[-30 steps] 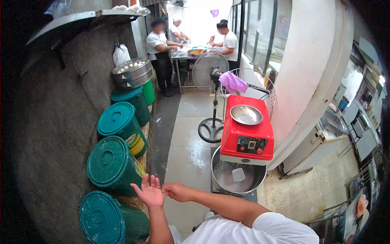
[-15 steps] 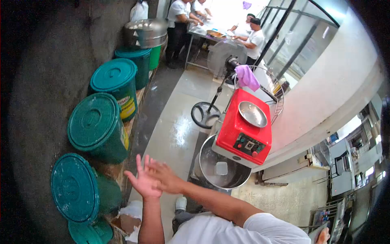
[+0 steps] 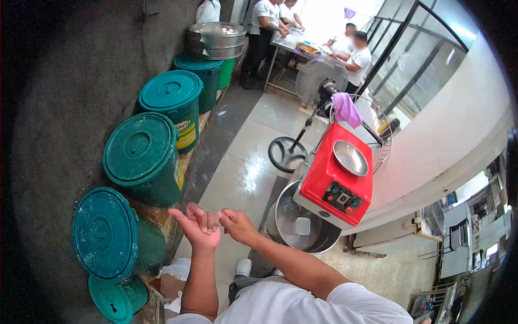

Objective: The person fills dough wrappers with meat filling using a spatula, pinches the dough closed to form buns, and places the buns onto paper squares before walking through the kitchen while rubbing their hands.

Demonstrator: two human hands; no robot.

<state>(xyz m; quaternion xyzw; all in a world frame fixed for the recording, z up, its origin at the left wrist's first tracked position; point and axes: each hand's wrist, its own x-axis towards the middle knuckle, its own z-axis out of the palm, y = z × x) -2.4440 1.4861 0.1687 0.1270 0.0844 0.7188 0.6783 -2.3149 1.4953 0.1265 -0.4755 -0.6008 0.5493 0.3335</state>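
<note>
In the lower middle of the head view, my left hand (image 3: 200, 227) is held up with the palm facing me. Its thumb stands out to the side and its fingers are partly bent, with nothing seen in the palm. My right hand (image 3: 240, 227) meets it from the right, fingers closed at the tip of a left finger. A steel mixing bowl (image 3: 281, 229) sits to the right of both hands, under a red mixer (image 3: 345, 156). A white square container (image 3: 302, 225) lies inside the bowl.
Several green lidded bins (image 3: 141, 141) line the left wall. A metal pan (image 3: 368, 158) rests on the mixer beside a purple cloth (image 3: 346, 109). Beyond stand a fan (image 3: 318, 81) and a table (image 3: 288, 40) with several people around it. An open cardboard box (image 3: 171, 285) is at lower left.
My right hand has gone from lying across the left palm to closing at a left fingertip. The left fingers, spread earlier, are now bent. The view has shifted slightly.
</note>
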